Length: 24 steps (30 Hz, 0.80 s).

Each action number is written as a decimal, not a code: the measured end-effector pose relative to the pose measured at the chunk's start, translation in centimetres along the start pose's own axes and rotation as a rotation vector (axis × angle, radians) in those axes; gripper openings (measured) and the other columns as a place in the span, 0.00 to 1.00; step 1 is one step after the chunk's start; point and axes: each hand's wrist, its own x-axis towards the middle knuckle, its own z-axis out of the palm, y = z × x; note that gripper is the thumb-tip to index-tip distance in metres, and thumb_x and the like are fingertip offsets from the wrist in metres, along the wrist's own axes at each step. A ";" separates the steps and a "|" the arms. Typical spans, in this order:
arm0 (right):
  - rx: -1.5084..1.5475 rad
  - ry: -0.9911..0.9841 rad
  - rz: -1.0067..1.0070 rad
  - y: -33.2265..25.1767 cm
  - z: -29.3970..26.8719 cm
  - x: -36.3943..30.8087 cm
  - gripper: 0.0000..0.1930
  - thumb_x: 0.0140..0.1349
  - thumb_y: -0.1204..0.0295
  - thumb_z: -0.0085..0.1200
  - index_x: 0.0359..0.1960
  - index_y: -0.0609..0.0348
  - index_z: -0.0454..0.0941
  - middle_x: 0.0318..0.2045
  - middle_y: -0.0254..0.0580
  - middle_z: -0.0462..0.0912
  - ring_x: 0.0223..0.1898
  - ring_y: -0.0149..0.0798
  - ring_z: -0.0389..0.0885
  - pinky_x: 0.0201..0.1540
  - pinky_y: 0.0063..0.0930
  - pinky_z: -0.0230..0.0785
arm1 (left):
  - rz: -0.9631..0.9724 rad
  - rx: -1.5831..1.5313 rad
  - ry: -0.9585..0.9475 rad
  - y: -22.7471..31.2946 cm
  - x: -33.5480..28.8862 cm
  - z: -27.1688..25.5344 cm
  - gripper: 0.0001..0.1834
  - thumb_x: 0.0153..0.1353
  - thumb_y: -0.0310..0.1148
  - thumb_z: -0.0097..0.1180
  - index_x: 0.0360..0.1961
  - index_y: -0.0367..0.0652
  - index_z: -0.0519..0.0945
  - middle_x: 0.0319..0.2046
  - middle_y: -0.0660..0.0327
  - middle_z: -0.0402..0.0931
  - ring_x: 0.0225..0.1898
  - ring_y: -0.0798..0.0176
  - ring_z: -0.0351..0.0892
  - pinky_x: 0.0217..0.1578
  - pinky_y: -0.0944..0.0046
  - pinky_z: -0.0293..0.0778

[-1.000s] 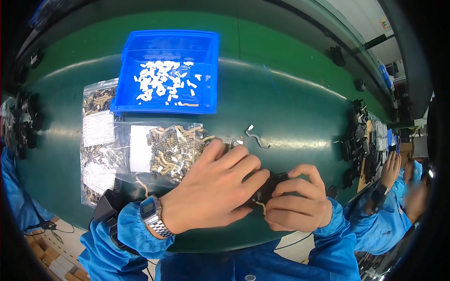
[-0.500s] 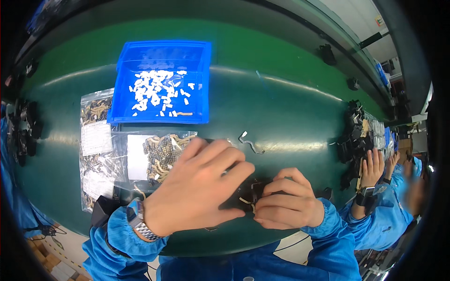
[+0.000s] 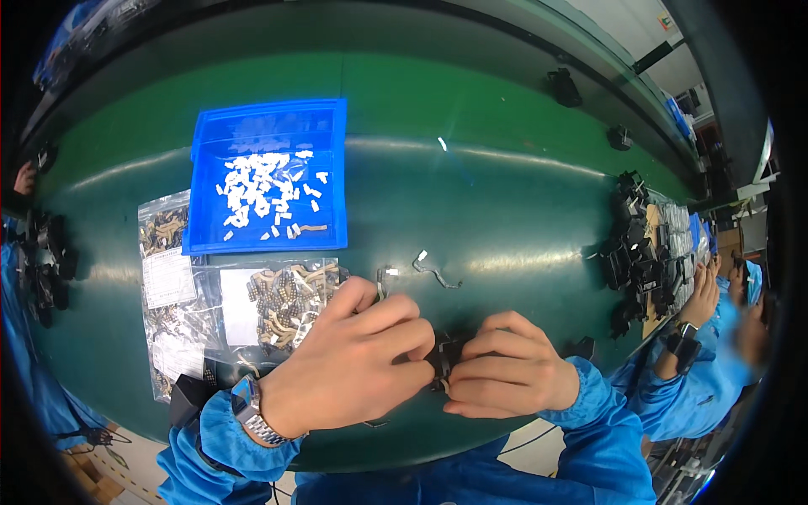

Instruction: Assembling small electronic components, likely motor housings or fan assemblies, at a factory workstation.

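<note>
On a smooth dark-green tabletop [image 3: 513, 227], the right hand [image 3: 511, 368], fingers curled in, pinches a small black part [image 3: 447, 353] at its left side, long axis unclear; the left hand [image 3: 358, 353], fingers bent, hold hidden, is just left of the part. Far left sits a blue plastic bin [image 3: 269, 249].

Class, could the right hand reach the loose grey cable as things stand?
Probably yes: just green table shows between the right hand and the grey cable, though that hand seems to hold a dark part.
</note>
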 end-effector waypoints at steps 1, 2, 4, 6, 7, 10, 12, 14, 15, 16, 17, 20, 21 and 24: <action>-0.008 0.005 0.002 0.0 -0.1 -0.1 0.11 0.56 0.65 0.79 0.33 0.53 0.88 0.37 0.32 0.88 0.39 0.37 0.84 0.46 0.35 0.75 | 0.008 0.012 -0.010 0.0 0.1 0.1 0.10 0.47 0.35 0.77 0.31 0.57 0.88 0.38 0.75 0.77 0.48 0.62 0.77 0.47 0.53 0.65; -0.005 0.022 -0.005 0.1 0.0 -0.1 0.13 0.56 0.63 0.79 0.33 0.54 0.88 0.38 0.33 0.88 0.40 0.38 0.84 0.45 0.35 0.76 | 0.009 0.033 -0.021 0.0 0.0 0.0 0.10 0.47 0.35 0.77 0.32 0.57 0.88 0.38 0.75 0.77 0.48 0.62 0.77 0.47 0.53 0.65; -0.005 0.048 -0.019 0.1 0.0 0.0 0.14 0.56 0.61 0.79 0.33 0.55 0.88 0.39 0.34 0.89 0.40 0.38 0.84 0.44 0.34 0.76 | -0.003 0.033 -0.020 0.3 -0.3 0.1 0.10 0.48 0.35 0.77 0.32 0.56 0.88 0.38 0.74 0.78 0.48 0.62 0.77 0.48 0.53 0.66; 0.035 0.083 0.031 0.1 -0.4 -0.1 0.18 0.55 0.58 0.80 0.35 0.56 0.88 0.41 0.36 0.89 0.40 0.40 0.85 0.42 0.34 0.77 | -0.019 0.013 -0.037 0.3 -0.3 0.0 0.08 0.50 0.35 0.77 0.32 0.56 0.89 0.40 0.74 0.80 0.49 0.62 0.78 0.49 0.53 0.66; 0.024 0.090 0.032 0.1 -0.7 -0.2 0.18 0.55 0.58 0.80 0.35 0.56 0.88 0.41 0.36 0.89 0.40 0.40 0.85 0.42 0.34 0.77 | -0.006 0.017 -0.039 0.3 -0.3 -0.1 0.08 0.50 0.35 0.77 0.32 0.56 0.89 0.40 0.74 0.80 0.49 0.62 0.78 0.49 0.53 0.66; -0.001 0.107 0.137 0.4 -1.9 -0.7 0.25 0.50 0.53 0.82 0.41 0.56 0.87 0.44 0.37 0.88 0.40 0.44 0.84 0.41 0.36 0.78 | -0.023 -0.002 -0.058 0.1 0.0 0.1 0.08 0.50 0.35 0.77 0.32 0.56 0.89 0.43 0.74 0.83 0.50 0.62 0.79 0.52 0.53 0.67; 0.009 0.017 0.376 0.7 -2.4 -0.8 0.34 0.46 0.47 0.82 0.49 0.54 0.85 0.46 0.37 0.86 0.41 0.46 0.84 0.43 0.37 0.78 | -0.021 0.018 -0.057 0.3 0.0 0.1 0.08 0.49 0.35 0.77 0.31 0.56 0.89 0.42 0.74 0.83 0.49 0.62 0.79 0.51 0.53 0.68; 0.013 -0.049 0.407 1.2 -2.4 -0.9 0.36 0.45 0.45 0.82 0.51 0.54 0.84 0.46 0.38 0.85 0.42 0.47 0.83 0.44 0.38 0.77 | -0.020 0.034 -0.055 0.4 0.1 0.0 0.08 0.48 0.35 0.77 0.31 0.56 0.89 0.41 0.74 0.83 0.48 0.62 0.79 0.50 0.54 0.68; 0.017 -0.121 0.429 1.3 -2.3 -1.0 0.39 0.44 0.43 0.81 0.53 0.53 0.83 0.47 0.38 0.85 0.43 0.47 0.82 0.46 0.39 0.76 | -0.015 0.046 -0.041 0.4 0.2 -0.1 0.08 0.48 0.34 0.77 0.30 0.56 0.89 0.41 0.74 0.83 0.47 0.62 0.80 0.49 0.54 0.69; 0.017 -0.147 0.437 1.3 -2.3 -1.1 0.39 0.45 0.43 0.80 0.55 0.51 0.83 0.48 0.37 0.85 0.45 0.45 0.82 0.47 0.39 0.74 | -0.010 0.058 -0.028 0.3 0.2 -0.1 0.08 0.47 0.34 0.77 0.29 0.56 0.89 0.40 0.73 0.82 0.46 0.62 0.80 0.48 0.55 0.69; 0.022 -0.144 0.444 1.2 -2.3 -1.1 0.39 0.45 0.43 0.80 0.55 0.51 0.83 0.48 0.37 0.85 0.45 0.45 0.82 0.47 0.39 0.74 | -0.009 0.053 -0.035 0.3 0.3 -0.1 0.08 0.47 0.34 0.77 0.29 0.56 0.89 0.40 0.73 0.82 0.46 0.62 0.80 0.48 0.55 0.69; 0.006 -0.175 0.421 1.2 -2.3 -0.8 0.40 0.43 0.44 0.80 0.57 0.50 0.83 0.48 0.36 0.85 0.45 0.44 0.82 0.47 0.38 0.73 | -0.023 0.060 -0.010 0.3 0.3 0.0 0.09 0.46 0.32 0.77 0.29 0.55 0.89 0.39 0.73 0.82 0.44 0.62 0.80 0.46 0.56 0.69; -0.011 -0.175 0.402 1.2 -2.2 -0.7 0.39 0.44 0.46 0.80 0.57 0.50 0.84 0.47 0.35 0.85 0.46 0.44 0.82 0.47 0.37 0.73 | -0.021 0.074 -0.003 0.3 0.3 -0.1 0.09 0.45 0.32 0.77 0.29 0.55 0.89 0.38 0.72 0.82 0.44 0.62 0.80 0.46 0.56 0.69; -0.023 -0.145 0.373 1.4 -1.6 -1.1 0.35 0.46 0.50 0.80 0.56 0.51 0.85 0.47 0.35 0.84 0.46 0.43 0.82 0.47 0.36 0.73 | -0.014 0.091 0.010 0.3 0.5 -0.2 0.10 0.44 0.31 0.78 0.29 0.54 0.89 0.37 0.72 0.83 0.43 0.61 0.80 0.45 0.55 0.69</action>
